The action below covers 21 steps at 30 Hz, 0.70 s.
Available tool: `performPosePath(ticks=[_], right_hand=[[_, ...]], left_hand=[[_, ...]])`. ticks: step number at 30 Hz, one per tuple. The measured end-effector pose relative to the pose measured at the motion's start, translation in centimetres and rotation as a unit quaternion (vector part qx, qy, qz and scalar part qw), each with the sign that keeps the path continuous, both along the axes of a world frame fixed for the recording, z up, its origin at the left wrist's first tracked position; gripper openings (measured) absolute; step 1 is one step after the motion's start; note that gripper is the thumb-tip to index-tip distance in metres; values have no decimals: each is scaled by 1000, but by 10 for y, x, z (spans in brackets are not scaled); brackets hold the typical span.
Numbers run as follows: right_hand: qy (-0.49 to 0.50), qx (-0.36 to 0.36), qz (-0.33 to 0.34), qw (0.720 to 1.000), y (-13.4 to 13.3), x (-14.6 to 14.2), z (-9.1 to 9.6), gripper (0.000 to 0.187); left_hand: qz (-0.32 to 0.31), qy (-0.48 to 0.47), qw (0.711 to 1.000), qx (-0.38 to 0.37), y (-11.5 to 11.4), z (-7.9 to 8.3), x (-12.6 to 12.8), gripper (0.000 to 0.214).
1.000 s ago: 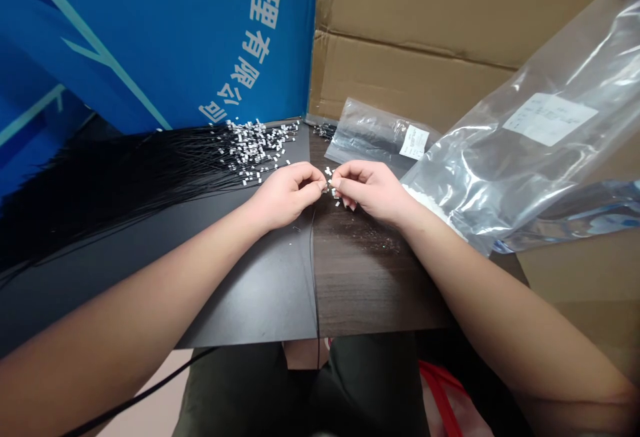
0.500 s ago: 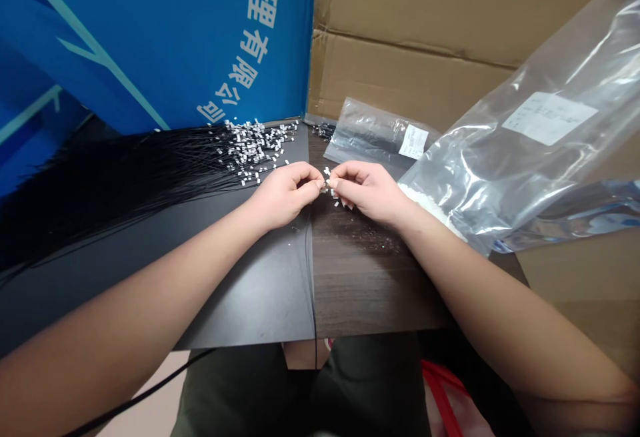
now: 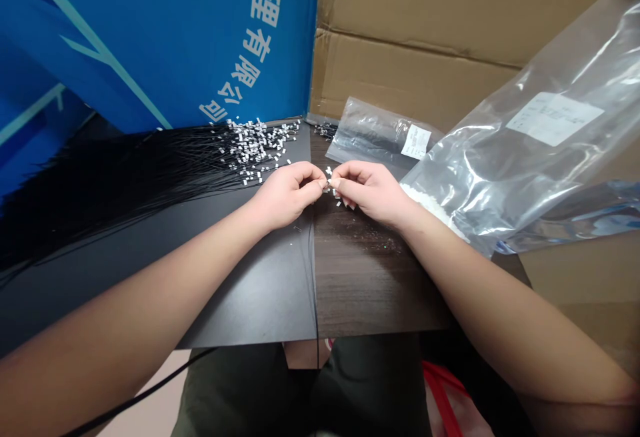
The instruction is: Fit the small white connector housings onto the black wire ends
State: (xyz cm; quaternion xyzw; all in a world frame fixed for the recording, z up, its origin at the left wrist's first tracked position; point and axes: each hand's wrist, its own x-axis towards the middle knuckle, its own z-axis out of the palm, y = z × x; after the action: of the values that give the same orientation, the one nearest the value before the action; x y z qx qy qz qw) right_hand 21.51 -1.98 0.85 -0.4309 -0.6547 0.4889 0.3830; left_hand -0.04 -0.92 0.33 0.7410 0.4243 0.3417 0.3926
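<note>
My left hand [image 3: 287, 193] and my right hand [image 3: 370, 190] meet fingertip to fingertip over the dark wooden table [image 3: 365, 277]. The left hand pinches a thin black wire [image 3: 314, 270] that runs down off the table's front edge. Pinched in the right hand's fingers is a small white connector [image 3: 329, 183], held against the wire's end. A few loose white connectors [image 3: 338, 202] lie under the right hand. To the left, a fan of black wires [image 3: 125, 177] tipped with white connectors [image 3: 255, 147] lies on a black sheet [image 3: 240, 290].
A large clear plastic bag [image 3: 525, 157] with a white label leans at the right. A smaller bag [image 3: 380, 137] lies behind the hands. A blue printed board [image 3: 165, 37] and cardboard walls [image 3: 415, 43] close off the back. My legs [image 3: 300, 390] show below the table edge.
</note>
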Motion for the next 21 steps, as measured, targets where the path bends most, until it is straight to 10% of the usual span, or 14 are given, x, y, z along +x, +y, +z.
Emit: performPosePath(ticks=[21], right_hand=[[1,6,-34,999,2,-1,-3,16]], left_hand=[[-4,-11,1000,-24,0,0,2,21]])
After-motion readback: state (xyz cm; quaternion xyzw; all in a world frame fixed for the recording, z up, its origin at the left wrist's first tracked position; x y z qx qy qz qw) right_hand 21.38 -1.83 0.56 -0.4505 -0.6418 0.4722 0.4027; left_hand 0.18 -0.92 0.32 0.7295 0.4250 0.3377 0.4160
